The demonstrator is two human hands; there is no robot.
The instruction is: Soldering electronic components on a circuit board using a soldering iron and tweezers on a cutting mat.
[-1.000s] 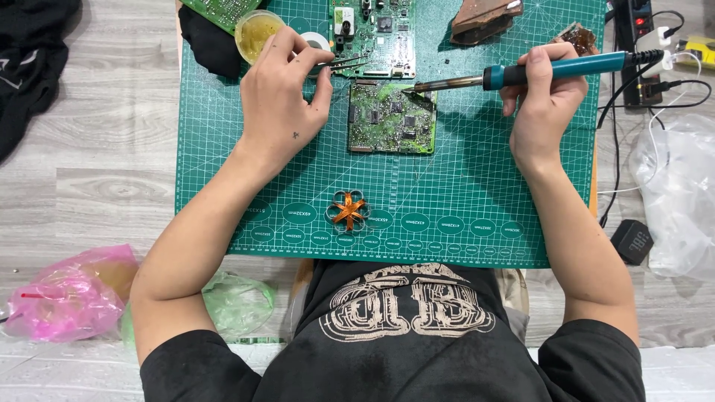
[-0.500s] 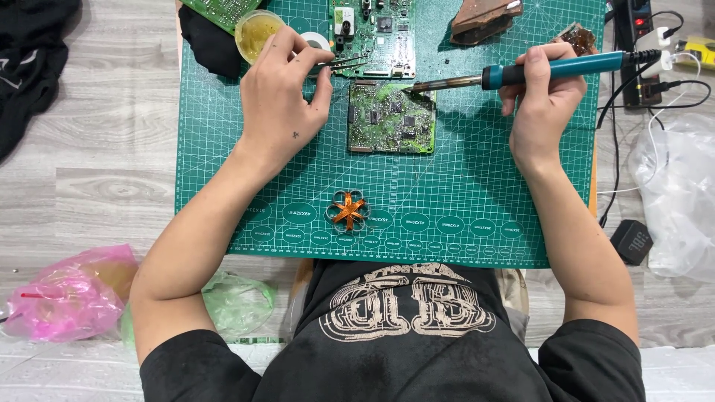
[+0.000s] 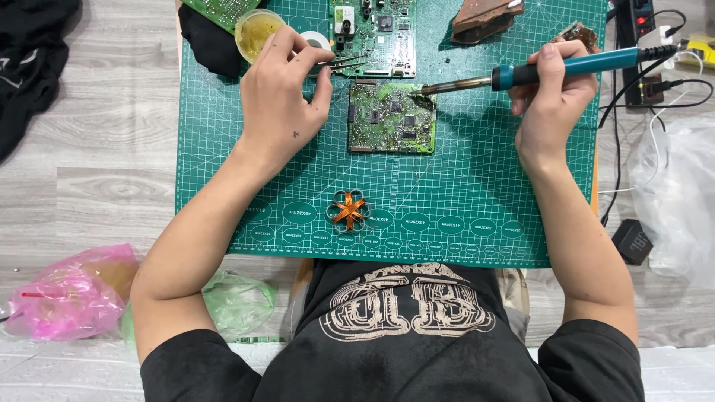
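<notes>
Head view looks straight down on two bare hands at work over a green cutting mat (image 3: 462,216). Left hand (image 3: 281,104) pinches one pair of metal tweezers (image 3: 344,63), their tips pointing right toward the upper circuit board (image 3: 376,33). Right hand (image 3: 553,97) is closed around the teal handle of one soldering iron (image 3: 536,72), whose tip touches the top edge of the small circuit board (image 3: 392,117) lying flat near the mat's middle. Three circuit boards show in all: this small one, the larger one just above it, and a corner of a third (image 3: 221,9) at the top left. One round yellow tub (image 3: 257,31) sits beside the left fingers. One orange ribbon-like coil (image 3: 348,209) lies near the mat's lower edge. The mat rests on grey wood-look flooring (image 3: 97,149), with one pink plastic bag (image 3: 63,294) and a power strip (image 3: 642,30) off its sides.
</notes>
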